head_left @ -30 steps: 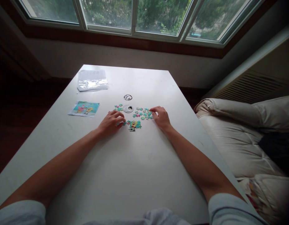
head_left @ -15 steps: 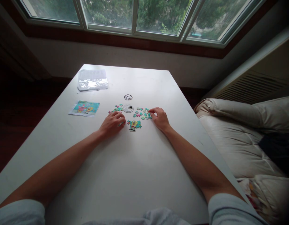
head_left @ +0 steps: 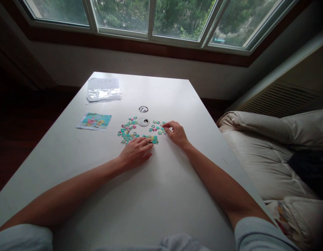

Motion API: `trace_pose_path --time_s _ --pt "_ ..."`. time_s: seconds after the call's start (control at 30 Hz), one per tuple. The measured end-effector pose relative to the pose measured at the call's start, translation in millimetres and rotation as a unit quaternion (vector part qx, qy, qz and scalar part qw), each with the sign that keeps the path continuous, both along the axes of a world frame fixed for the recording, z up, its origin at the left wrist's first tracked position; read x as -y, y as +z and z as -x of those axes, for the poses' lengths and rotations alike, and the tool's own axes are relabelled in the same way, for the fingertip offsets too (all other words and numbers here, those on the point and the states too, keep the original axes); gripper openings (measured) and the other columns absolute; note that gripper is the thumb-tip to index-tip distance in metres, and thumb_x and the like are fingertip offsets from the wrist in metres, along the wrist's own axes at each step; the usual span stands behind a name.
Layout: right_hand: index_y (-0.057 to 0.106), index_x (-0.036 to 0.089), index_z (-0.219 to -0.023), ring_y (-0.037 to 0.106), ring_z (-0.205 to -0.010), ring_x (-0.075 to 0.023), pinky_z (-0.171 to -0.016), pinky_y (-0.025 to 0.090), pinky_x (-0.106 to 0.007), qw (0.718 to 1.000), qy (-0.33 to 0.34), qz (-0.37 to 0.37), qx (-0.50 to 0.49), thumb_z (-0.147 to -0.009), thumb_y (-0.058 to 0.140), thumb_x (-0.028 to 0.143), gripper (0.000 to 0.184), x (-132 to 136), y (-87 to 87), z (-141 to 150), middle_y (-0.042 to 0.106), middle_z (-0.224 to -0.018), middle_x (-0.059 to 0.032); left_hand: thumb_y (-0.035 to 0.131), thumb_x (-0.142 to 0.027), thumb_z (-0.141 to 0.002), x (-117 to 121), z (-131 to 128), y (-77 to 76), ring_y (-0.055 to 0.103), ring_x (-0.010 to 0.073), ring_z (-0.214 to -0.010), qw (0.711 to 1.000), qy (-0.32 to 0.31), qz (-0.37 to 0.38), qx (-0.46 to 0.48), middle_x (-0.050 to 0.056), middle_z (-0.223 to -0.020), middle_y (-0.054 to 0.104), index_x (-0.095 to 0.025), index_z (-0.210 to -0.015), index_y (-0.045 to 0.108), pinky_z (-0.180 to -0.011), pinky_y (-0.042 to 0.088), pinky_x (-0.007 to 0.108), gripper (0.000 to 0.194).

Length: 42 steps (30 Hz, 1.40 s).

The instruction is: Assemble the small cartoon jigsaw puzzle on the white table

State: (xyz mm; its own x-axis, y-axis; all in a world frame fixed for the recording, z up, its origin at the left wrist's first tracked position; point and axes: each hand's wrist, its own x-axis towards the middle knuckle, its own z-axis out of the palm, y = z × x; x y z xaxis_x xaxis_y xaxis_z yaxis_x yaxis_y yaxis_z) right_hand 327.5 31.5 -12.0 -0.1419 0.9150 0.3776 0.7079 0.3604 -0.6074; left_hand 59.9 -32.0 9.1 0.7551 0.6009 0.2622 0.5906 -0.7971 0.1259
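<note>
My left hand [head_left: 137,150] lies over the joined section of a jigsaw puzzle [head_left: 155,140], fingers stretched out and holding nothing that I can see. It hides most of that section, and only a yellow and teal edge shows past the fingertips. To the right, my right hand [head_left: 176,132] has thumb and forefinger pinched at the edge of a group of loose jigsaw pieces [head_left: 154,129]. A small teal piece seems to be between those fingertips. A larger spread of loose teal and pink pieces [head_left: 124,131] lies beyond my left hand.
A printed picture sheet [head_left: 95,121] lies left of the pieces on the white table [head_left: 161,195]. Behind it are papers in a clear plastic sleeve [head_left: 103,90]. Two round fittings, a grey cap [head_left: 143,122] and an opening [head_left: 143,109], sit mid-table. A padded sofa [head_left: 255,150] stands at right.
My left hand has moved right and nearer to me, from the left pieces onto the joined section, uncovering the loose pieces. My right hand has shifted slightly left, still pinched.
</note>
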Motion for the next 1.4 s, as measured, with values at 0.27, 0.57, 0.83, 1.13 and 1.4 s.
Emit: trace_pose_path --time_s 0.27,0.57,0.83,1.13,1.4 --pt "0.075 0.023 -0.093 0.057 -0.095 -0.0235 -0.09 0.044 -0.037 0.989 -0.005 0.037 0.14 -0.094 0.063 0.029 0.013 -15.5 11.2 27.1 0.068 -0.091 -0.006 0.054 -0.032 -0.099 4.7 0.0 -16.1 0.052 0.0293 -0.132 1.0 0.016 -0.018 0.02 0.01 -0.141 0.061 -0.022 -0.129 0.063 -0.11 0.045 0.047 0.033" --pt "0.073 0.022 -0.096 0.052 -0.101 -0.0288 -0.086 0.041 -0.04 0.964 -0.036 0.033 0.261 -0.094 0.066 0.036 0.015 -34.4 14.9 55.0 0.066 -0.101 -0.0119 0.054 -0.035 -0.099 7.6 3.0 -11.2 0.05 0.0309 -0.134 1.0 0.018 -0.006 0.018 0.01 -0.142 0.06 -0.022 -0.131 0.063 -0.111 0.044 0.049 0.035" --pt "0.073 0.022 -0.098 0.052 -0.102 -0.0291 -0.085 0.041 -0.041 0.964 -0.043 0.033 0.26 -0.097 0.062 0.036 0.018 -34.2 11.3 63.5 0.068 -0.103 -0.0124 0.053 -0.032 -0.099 8.0 1.8 -15.6 0.05 0.0313 -0.134 0.999 0.022 -0.014 0.021 0.01 -0.141 0.061 -0.021 -0.13 0.062 -0.113 0.041 0.05 0.034" --pt "0.071 0.022 -0.096 0.052 -0.105 -0.0308 -0.087 0.04 -0.042 0.964 -0.031 0.04 0.262 -0.095 0.063 0.031 0.012 -41.9 10.6 64.9 0.067 -0.105 -0.0127 0.053 -0.028 -0.097 9.3 0.6 -10.9 0.051 0.031 -0.133 0.999 0.027 -0.014 0.013 0.009 -0.14 0.061 -0.021 -0.128 0.063 -0.115 0.038 0.052 0.033" --pt "0.07 0.023 -0.095 0.053 -0.104 -0.0279 -0.089 0.041 -0.04 0.968 -0.004 0.072 0.241 -0.093 0.064 0.026 0.007 -47.7 9.1 63.6 0.066 -0.106 -0.0104 0.054 -0.028 -0.096 9.3 -0.9 -12.3 0.05 0.0308 -0.134 0.999 0.03 -0.016 0.016 0.011 -0.14 0.061 -0.021 -0.128 0.062 -0.115 0.038 0.051 0.034"
